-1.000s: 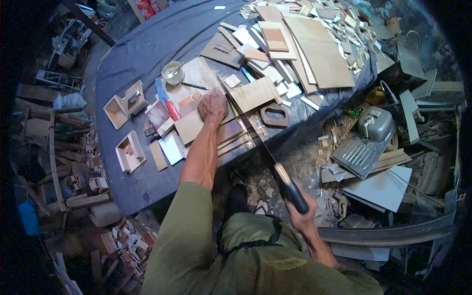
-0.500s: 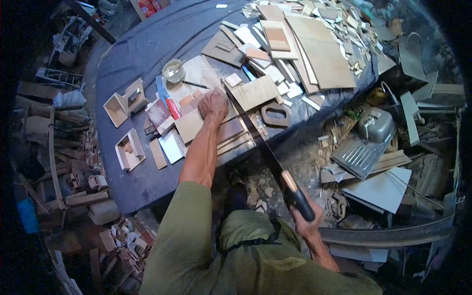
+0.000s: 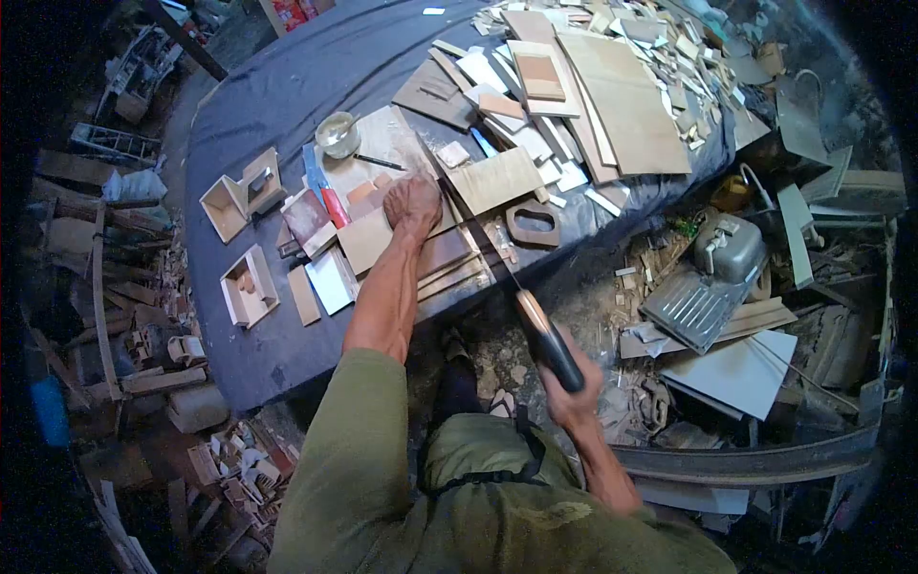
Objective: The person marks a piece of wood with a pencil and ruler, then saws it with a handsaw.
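Observation:
My right hand (image 3: 577, 386) is wrapped round the black handle of a handsaw (image 3: 548, 340). The saw's dark blade slants up and left over the table edge, along the right side of a thin wooden board (image 3: 368, 239). On that board my left hand (image 3: 414, 204) presses down with its fingers curled; whether it grips anything is hidden. Right of the blade lies a light wooden piece (image 3: 495, 181), and beside it a dark wooden loop-shaped handle (image 3: 533, 224). A red and blue tool (image 3: 335, 207) rests left of my left hand, below a round pot (image 3: 338, 136) and a black pen (image 3: 379, 162).
The table has a dark cloth (image 3: 277, 105). Small open wooden boxes (image 3: 251, 287) stand at its left. Large panels (image 3: 626, 105) and many offcuts cover the back right. A metal sink (image 3: 696, 311) and scrap lie on the floor to the right.
My right hand and the saw have moved up and left, and the blade reaches further over the table. My left hand stays in nearly the same place on the board.

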A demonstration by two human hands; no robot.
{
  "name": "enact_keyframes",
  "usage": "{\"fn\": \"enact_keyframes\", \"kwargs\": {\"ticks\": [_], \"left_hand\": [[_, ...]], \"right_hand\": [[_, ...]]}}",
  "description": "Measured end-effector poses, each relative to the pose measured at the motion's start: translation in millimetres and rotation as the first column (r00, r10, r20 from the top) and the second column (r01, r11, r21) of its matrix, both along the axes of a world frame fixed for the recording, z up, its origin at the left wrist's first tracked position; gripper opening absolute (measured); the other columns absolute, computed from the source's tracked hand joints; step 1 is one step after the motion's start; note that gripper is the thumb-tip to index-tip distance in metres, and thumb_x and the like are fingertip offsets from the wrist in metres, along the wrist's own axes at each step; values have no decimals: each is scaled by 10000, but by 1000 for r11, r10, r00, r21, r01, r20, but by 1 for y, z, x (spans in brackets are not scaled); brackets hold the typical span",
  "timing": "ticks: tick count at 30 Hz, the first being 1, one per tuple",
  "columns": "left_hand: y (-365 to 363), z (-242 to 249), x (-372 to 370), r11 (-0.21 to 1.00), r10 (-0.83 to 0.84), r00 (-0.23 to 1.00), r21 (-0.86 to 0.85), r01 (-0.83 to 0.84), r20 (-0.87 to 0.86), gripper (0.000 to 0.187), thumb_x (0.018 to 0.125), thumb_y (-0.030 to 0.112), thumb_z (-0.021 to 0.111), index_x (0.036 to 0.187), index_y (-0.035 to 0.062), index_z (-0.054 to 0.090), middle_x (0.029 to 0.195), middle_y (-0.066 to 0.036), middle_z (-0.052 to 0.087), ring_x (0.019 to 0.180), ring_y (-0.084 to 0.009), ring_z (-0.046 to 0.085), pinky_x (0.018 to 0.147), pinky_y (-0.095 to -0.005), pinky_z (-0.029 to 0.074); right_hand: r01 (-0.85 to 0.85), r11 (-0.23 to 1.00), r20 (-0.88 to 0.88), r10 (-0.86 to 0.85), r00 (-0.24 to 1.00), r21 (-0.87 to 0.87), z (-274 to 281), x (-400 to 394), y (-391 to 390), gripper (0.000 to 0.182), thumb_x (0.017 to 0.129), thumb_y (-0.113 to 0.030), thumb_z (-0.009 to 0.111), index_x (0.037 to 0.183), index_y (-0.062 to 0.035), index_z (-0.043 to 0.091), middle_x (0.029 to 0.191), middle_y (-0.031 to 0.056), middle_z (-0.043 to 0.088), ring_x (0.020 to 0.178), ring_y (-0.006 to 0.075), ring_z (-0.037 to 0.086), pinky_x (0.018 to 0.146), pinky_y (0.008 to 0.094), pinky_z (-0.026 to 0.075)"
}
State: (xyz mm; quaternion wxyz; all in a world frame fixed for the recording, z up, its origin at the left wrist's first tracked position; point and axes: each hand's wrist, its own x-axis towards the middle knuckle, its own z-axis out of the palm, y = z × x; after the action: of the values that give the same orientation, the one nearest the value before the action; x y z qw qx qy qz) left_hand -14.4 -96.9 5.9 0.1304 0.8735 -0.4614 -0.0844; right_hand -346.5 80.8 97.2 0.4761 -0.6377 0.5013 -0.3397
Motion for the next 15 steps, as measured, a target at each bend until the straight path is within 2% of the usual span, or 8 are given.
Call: {"fn": "enact_keyframes", "kwargs": {"ticks": [1,3,5,7,10,12,13,15], "left_hand": [[-3,-2,3,1000,13,1000,1,-13,-13,398,954,264,432,921,13,739,967,-256,712,961,-396,701,835,-499,554],[-2,-5,0,999,40,999,3,-40,9,395,952,264,432,915,17,737,970,-256,712,940,-400,704,827,-495,558],[-3,-13,1,998,41,998,-45,-39,52,405,952,266,429,894,13,740,945,-248,717,892,-400,710,792,-497,561],[-6,-22,6,991,11,991,-133,7,136,431,952,270,424,858,2,747,891,-232,725,820,-394,719,729,-506,562],[1,-8,0,991,2,997,-133,8,75,449,955,278,414,864,-15,742,911,-241,722,840,-405,715,759,-525,553],[-7,-21,2,985,41,996,-169,-28,74,429,952,265,424,856,-6,742,907,-233,725,838,-396,717,738,-517,556],[-9,-24,5,981,63,995,-187,-47,79,419,951,258,429,853,-2,742,906,-228,726,837,-391,718,727,-513,557],[-2,-23,5,992,-11,989,-122,29,147,423,963,259,427,856,-7,738,901,-225,726,832,-392,717,729,-500,558]], "right_hand": [[-32,998,34,33,999,-46,-17,16,-18,544,821,-16,686,1356,-30,584,992,118,687,827,131,623,746,274,502],[-44,998,56,41,998,50,-17,30,-31,559,819,-9,687,1366,-29,573,982,109,685,811,122,615,723,269,498],[-47,997,64,51,997,-60,-18,8,-10,616,777,11,654,1381,-74,572,903,127,672,734,116,608,691,264,504],[-61,978,13,65,998,-202,-23,-34,21,582,765,19,653,1342,12,577,1060,171,724,843,169,700,745,287,531],[-35,990,-13,34,999,-137,-18,-48,38,595,771,15,659,1358,-41,583,1016,149,724,821,166,685,728,291,524],[2,992,-48,-8,999,-125,-19,-11,5,595,776,10,662,1361,-67,587,991,149,720,813,163,679,725,290,518],[-29,994,21,32,999,-107,-17,15,-18,600,780,4,665,1367,-100,589,940,172,704,791,157,674,713,294,513],[-82,994,-28,84,996,65,-24,34,-39,604,782,15,660,1375,-74,580,936,168,705,799,157,673,725,287,514]]}}
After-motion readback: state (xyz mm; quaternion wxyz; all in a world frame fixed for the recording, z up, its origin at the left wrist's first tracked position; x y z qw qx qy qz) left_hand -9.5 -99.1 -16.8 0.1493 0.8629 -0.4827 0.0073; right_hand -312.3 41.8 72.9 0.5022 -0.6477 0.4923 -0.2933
